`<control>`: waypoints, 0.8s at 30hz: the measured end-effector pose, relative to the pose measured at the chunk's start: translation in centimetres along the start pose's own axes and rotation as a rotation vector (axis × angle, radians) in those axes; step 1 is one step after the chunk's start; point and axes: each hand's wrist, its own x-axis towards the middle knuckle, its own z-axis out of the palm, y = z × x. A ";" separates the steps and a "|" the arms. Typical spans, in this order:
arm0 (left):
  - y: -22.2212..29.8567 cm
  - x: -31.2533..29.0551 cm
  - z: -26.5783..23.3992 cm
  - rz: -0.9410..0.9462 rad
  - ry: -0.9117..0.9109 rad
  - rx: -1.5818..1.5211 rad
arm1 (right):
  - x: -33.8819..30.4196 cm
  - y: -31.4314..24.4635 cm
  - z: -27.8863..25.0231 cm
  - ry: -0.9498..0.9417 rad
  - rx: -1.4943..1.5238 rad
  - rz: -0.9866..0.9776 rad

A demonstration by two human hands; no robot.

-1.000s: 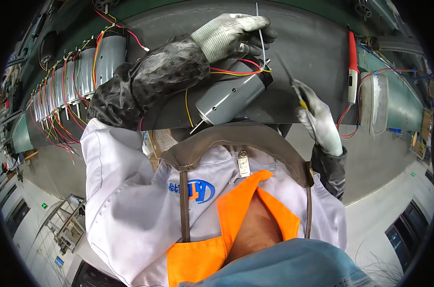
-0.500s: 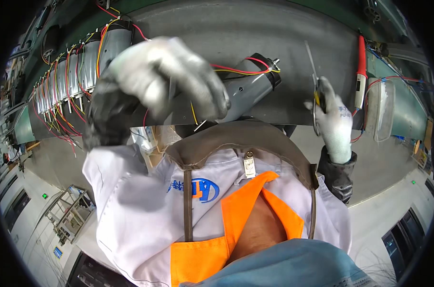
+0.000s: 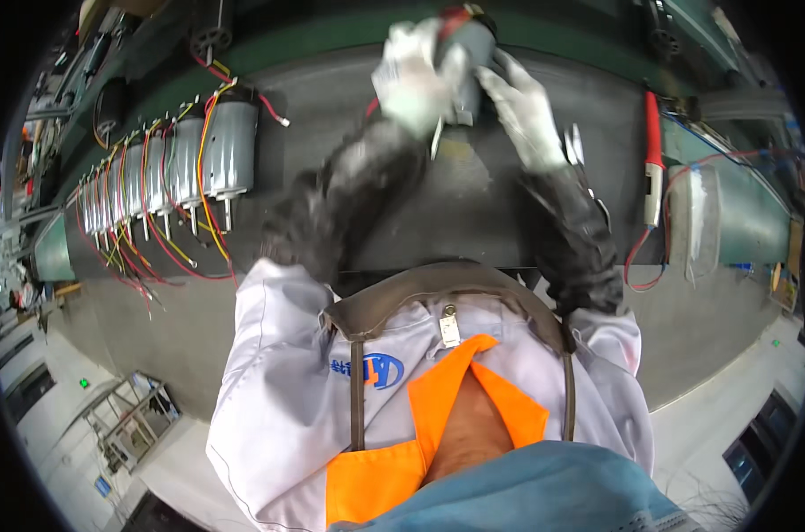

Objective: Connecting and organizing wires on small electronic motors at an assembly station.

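Handling a gray motor point(image 3: 475, 43) at the far side of the dark tabletop point(image 3: 455, 222), close to a green strip point(image 3: 331, 40). Gripping, by the look of it, with the left hand point(image 3: 420, 78), curled around the motor's left side. Reaching in from the other side with the right hand point(image 3: 522, 111), fingers spread wide and not wrapped around anything. Too blurry to tell touching from almost touching. Also too hard to tell lifted from resting. At the motor's far end, showing some red wires point(image 3: 455, 18).

Seems to be at the step of moving the motor and putting it in place, with a shiny metal tool point(image 3: 577, 146) just beside the right wrist, out of the fingers. Off to the left, lined up in a row: more motors point(image 3: 228, 146) with red and yellow wires.

Calls next, most likely, for closing the right hand on the motor, minding the wires, and setting it down gently, without any rolling.
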 end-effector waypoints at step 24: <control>4.5 -7.4 -10.8 -1.064 -0.838 -1.395 | -6.9 -4.0 -6.5 -0.451 -0.312 0.370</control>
